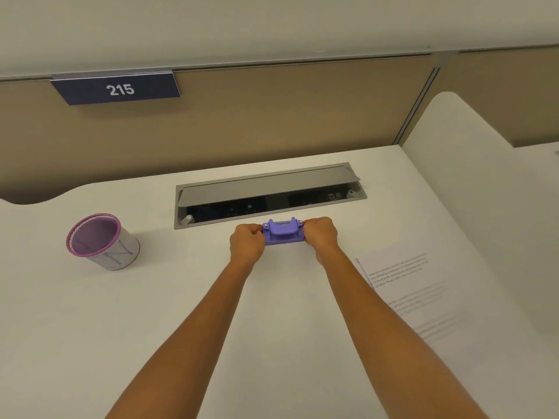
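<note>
A small purple hole punch (282, 232) sits on the white desk (272, 313), just in front of the grey cable tray. My left hand (246, 241) grips its left end with curled fingers. My right hand (321, 235) grips its right end the same way. Both arms stretch straight forward from the bottom of the view. The ends of the punch are hidden under my fingers.
A grey cable tray (269, 193) with its lid raised is set into the desk behind the punch. A purple-rimmed mesh cup (101, 241) stands at the left. Printed paper sheets (411, 291) lie at the right. A beige partition with a "215" sign (116, 89) rises behind.
</note>
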### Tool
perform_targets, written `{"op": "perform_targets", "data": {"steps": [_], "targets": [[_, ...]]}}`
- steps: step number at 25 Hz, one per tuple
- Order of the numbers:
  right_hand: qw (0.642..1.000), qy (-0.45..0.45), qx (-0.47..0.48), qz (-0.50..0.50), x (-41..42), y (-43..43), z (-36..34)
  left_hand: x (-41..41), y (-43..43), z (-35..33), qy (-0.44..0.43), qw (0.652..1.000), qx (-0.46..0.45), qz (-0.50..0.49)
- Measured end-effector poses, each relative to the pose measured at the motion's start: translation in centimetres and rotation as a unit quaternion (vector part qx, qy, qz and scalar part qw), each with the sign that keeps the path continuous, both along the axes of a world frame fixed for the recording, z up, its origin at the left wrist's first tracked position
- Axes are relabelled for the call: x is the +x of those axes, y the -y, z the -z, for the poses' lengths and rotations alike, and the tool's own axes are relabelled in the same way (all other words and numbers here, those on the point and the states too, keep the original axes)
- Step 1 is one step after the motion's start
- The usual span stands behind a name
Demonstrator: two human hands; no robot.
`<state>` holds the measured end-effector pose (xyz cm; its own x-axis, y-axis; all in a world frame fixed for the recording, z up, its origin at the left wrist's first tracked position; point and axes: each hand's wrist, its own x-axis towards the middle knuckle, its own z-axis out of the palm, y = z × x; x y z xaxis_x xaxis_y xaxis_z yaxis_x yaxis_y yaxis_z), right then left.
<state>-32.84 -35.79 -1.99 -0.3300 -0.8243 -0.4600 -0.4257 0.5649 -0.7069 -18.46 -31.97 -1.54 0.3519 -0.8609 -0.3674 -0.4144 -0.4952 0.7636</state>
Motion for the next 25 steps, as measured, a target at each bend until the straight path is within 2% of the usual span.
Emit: {"op": "perform_targets", "data": {"steps": [20,25], "targets": [[0.999,0.009,-0.048,-0.018,0.7,2.1,0.2,-0.8,1.2,0.1,-0.042,0.999,-0.011,-0.016],[0.997,0.015,-0.071,0.02,-3.4,0.6,-1.7,-0.7,-1.3,-1.2,-0.067,0.997,-0.022,-0.031]]}}
